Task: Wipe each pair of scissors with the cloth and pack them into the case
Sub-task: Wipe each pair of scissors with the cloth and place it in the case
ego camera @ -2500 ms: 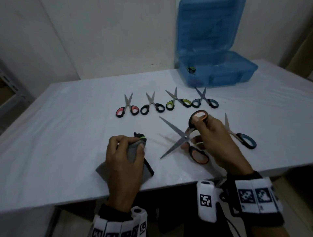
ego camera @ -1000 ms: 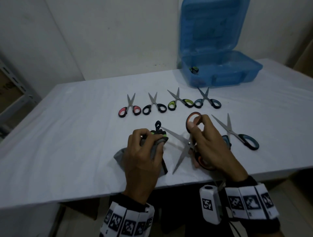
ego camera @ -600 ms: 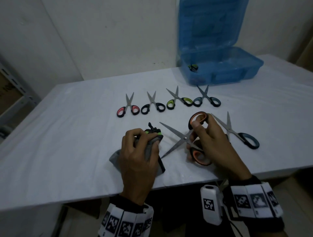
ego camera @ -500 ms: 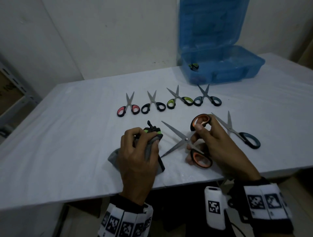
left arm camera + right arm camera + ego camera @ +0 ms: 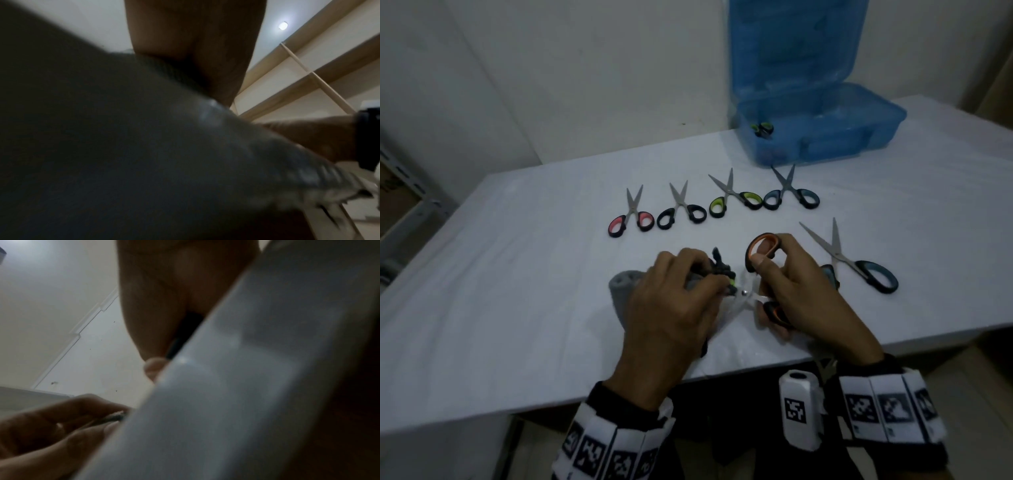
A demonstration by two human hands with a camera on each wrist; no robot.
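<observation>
Since half a second ago the left hand (image 5: pixel 674 301) has carried the grey cloth (image 5: pixel 625 286) rightward onto the blades of the orange-and-black-handled scissors (image 5: pixel 762 250), which showed bare then and are mostly hidden under cloth and fingers now; only a small bright stretch by the pivot screw shows. The left hand is curled round the bunched cloth, pinching it over the blades. The right hand (image 5: pixel 796 291) grips the scissors by their handles, its thumb pressed on the upper orange loop and its fingers curled round the lower one.

Taking those held scissors as the landmark: the large teal-and-black-handled scissors (image 5: pixel 859 269) lie flat on the white counter (image 5: pixel 500 291) just to their right, blades open. Beyond them, farther from the person, lies a row of four smaller pairs: the pink-handled scissors (image 5: pixel 631 219) at the left, then the black-handled scissors (image 5: pixel 681 212), the lime-green-handled scissors (image 5: pixel 734 202) and the blue-handled scissors (image 5: pixel 791 197). Well beyond and to the right stands the translucent blue plastic case (image 5: pixel 825 137), lid upright, a small dark and green item at its near left corner.

Both wrist views are blurred.
</observation>
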